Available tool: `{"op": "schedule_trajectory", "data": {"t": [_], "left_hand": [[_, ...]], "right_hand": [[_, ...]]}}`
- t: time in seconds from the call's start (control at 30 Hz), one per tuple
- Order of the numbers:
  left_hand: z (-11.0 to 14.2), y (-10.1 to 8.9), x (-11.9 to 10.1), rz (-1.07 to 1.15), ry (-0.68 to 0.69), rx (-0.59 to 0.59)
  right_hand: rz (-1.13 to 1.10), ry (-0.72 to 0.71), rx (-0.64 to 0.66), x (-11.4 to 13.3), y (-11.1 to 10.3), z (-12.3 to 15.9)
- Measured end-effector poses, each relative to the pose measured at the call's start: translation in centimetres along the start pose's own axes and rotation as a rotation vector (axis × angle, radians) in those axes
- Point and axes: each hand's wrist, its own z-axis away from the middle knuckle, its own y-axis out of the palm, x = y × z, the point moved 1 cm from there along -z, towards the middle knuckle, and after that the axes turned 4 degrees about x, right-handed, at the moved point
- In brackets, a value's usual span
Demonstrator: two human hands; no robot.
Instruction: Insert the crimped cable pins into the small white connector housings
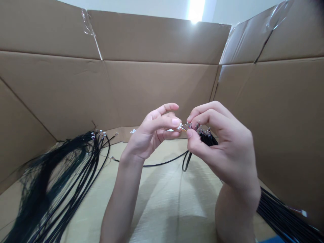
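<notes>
My right hand (222,145) is closed around a bundle of thin black cables (208,137), whose small metal ends stick up between its fingers. My left hand (154,131) pinches a small white connector (180,127) at the tip of one cable, right against the bundle's ends. A single black cable (162,164) loops down from the hands onto the taped cardboard floor. Both hands are raised above the floor, in the middle of the view.
A big pile of black cables (63,179) with metal tips lies on the floor at the left. More black cables (283,216) trail away at the lower right. Tall cardboard walls (157,91) stand on the left, back and right.
</notes>
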Motion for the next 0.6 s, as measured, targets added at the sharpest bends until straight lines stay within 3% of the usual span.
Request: {"op": "schedule_trajectory", "data": {"t": [0.6], "left_hand": [[-0.05, -0.12, -0.03, -0.051, 0.033, -0.003]], "right_hand": [[0.033, -0.028, 0.032, -0.58, -0.21, -0.01]]}}
